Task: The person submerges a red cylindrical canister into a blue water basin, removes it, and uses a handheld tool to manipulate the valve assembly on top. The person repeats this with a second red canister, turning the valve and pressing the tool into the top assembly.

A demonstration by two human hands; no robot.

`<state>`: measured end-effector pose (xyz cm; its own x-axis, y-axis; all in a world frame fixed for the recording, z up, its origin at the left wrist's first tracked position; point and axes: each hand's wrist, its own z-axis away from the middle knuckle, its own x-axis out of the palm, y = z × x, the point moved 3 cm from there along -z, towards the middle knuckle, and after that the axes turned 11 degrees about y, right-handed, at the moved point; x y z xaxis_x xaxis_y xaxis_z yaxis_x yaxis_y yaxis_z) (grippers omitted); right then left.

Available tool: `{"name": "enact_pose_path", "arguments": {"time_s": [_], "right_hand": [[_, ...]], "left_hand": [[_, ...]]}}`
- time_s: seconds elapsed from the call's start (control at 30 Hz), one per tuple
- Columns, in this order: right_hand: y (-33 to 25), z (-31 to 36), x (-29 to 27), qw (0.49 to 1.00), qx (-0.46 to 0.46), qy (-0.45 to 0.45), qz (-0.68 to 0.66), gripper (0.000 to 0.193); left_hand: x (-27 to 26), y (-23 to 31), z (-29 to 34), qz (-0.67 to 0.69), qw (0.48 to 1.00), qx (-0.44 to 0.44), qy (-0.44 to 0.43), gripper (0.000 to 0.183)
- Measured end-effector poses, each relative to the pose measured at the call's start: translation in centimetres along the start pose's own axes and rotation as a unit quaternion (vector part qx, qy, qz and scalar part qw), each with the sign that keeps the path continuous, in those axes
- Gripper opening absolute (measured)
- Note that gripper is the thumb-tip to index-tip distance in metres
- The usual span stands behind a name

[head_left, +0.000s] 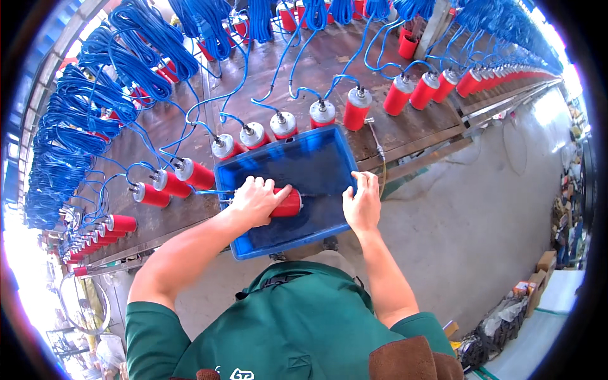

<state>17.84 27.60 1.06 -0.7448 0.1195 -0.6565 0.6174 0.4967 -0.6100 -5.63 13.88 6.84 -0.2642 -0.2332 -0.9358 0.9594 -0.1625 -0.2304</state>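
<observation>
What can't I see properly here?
All in the head view:
Red cylinder in the tub: partly hidden by the left hand.
Part of the table: hidden behind the tub.
Top cables: cut off by the upper edge.
Far-right cylinders: too small to count.

**Left Grip (256, 201) Curled Tight, Right Grip (363, 204) Stood Apart!**

And there was the left arm (183, 261), elbow bent outward, forearm slanting in, palm down, thumb stretched toward the other side! Across from it, the right arm (389, 269) ran forward, leaning slightly inward, fingers (363, 180) pointing ahead, thumb (348, 194) facing left!
</observation>
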Motion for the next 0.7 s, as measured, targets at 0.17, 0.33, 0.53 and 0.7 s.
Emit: {"name": "enact_pose_path", "arguments": {"time_s": [0.17,0.33,0.53,0.7], "right_hand": [[-1.2,-0.1,-0.6,0.998,-0.057,0.009,0.017,0.031],[-5.5,-0.5,0.7,0.982,-0.097,-0.131,-0.092,0.021],[-5.5,-1.6,6.8,0.819,0.117,-0.543,-0.149,0.060],[-7.7,-0.7,8.2,0.648,0.283,-0.656,-0.265,0.043]], "left_hand": [[-2.7,-1.0,2.4,-0.017,1.000,-0.011,-0.015,0.105],[-3.0,-2.0,6.3,-0.017,0.999,-0.027,0.040,0.106],[-1.9,-3.2,11.1,0.009,0.985,-0.042,0.165,0.107],[0.9,-4.0,14.6,0.044,0.975,-0.096,0.194,0.105]]}}
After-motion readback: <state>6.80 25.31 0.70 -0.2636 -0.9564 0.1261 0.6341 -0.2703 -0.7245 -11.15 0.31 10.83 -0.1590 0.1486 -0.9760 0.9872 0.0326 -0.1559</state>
